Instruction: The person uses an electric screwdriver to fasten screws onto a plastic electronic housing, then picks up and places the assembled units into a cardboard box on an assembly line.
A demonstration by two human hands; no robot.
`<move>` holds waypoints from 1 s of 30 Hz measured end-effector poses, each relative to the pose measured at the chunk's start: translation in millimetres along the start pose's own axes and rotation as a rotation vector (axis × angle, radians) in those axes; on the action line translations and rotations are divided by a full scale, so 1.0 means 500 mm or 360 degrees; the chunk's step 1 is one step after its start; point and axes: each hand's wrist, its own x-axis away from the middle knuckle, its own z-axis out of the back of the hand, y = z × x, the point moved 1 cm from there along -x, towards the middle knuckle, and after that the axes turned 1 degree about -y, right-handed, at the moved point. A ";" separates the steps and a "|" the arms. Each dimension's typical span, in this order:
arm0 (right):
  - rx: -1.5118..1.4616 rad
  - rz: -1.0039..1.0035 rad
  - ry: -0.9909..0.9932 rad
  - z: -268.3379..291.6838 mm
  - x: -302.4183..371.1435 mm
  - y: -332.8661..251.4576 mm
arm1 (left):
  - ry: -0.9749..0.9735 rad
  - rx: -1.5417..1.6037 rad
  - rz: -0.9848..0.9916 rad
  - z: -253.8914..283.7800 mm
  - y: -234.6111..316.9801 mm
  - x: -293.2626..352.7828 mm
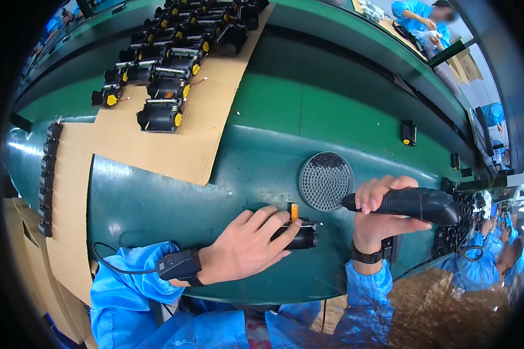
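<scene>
Left hand (247, 247) grasps the black part (305, 237), likely light and stiff; grip its sides, sparing the orange ribbon (294, 212) (probably fragile). Right hand (374, 227) clasps a black handheld tool (428, 205)

The left hand (241, 247) stretches rightward, palm down, while the right hand (377, 218) is curled in a grip.

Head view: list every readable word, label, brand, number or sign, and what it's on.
None can be read.
Wrist device at the left hand: pale marks, too small to read.
Black tool in the right hand: no readable text.
Black unit under the left fingers: no readable text.
Parts on the cardboard: too small to tell.
Background: too blurred to tell.
</scene>
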 end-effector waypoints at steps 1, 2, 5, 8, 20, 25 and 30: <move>-0.0002 -0.0004 -0.0006 0.000 0.000 0.001 | -0.0001 -0.0019 -0.0012 0.000 -0.001 0.001; 0.0017 -0.0014 -0.0013 0.000 0.000 0.002 | 0.0002 -0.0020 -0.0006 0.000 -0.001 0.002; 0.0031 -0.0023 -0.0017 0.001 -0.001 0.008 | 0.0014 -0.0030 -0.0011 0.000 -0.003 0.003; 0.0039 -0.0011 -0.0025 0.003 0.000 0.010 | 0.0010 -0.0017 -0.0019 0.004 -0.001 0.000; -0.0213 0.0197 -0.0122 -0.037 0.025 -0.051 | 0.0007 0.0064 0.0039 0.011 -0.005 0.012; -0.0348 0.0048 -0.0378 -0.092 0.078 -0.052 | 0.0038 0.0143 -0.0001 0.007 -0.017 0.016; -0.0343 0.0054 -0.0538 -0.092 0.083 -0.034 | 0.0088 0.0171 -0.0001 0.006 -0.017 0.014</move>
